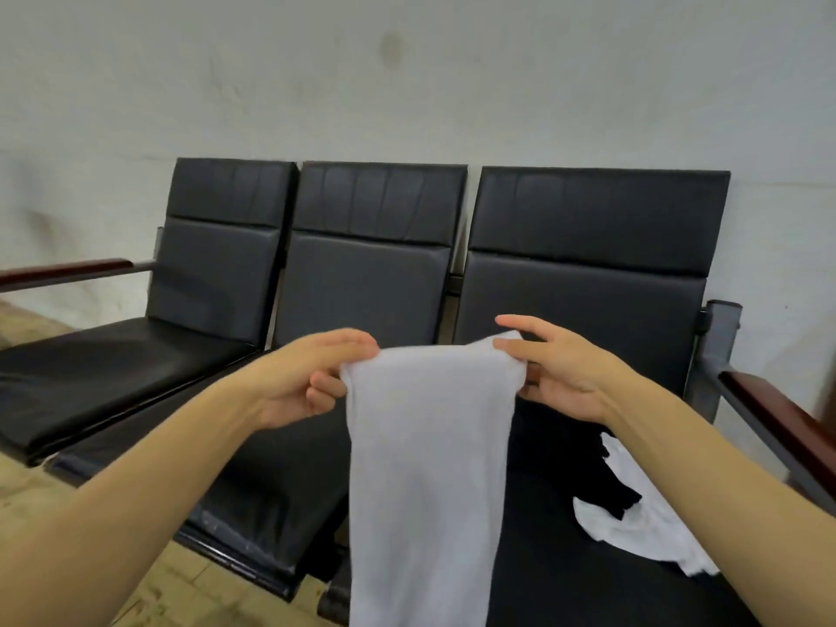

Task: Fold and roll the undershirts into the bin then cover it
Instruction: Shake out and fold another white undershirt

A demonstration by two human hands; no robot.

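Now both hands, the left hand [312, 377] and right hand [549, 371], are pinching the top corners of a white undershirt [429, 468] hanging folded lengthwise between them, probably needing laying flat for rolling; no bin is showing.

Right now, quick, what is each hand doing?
Left hand: closed, pinching one top corner of the white undershirt.
Right hand: closed, pinching the other top corner of the same undershirt, which hangs between them.
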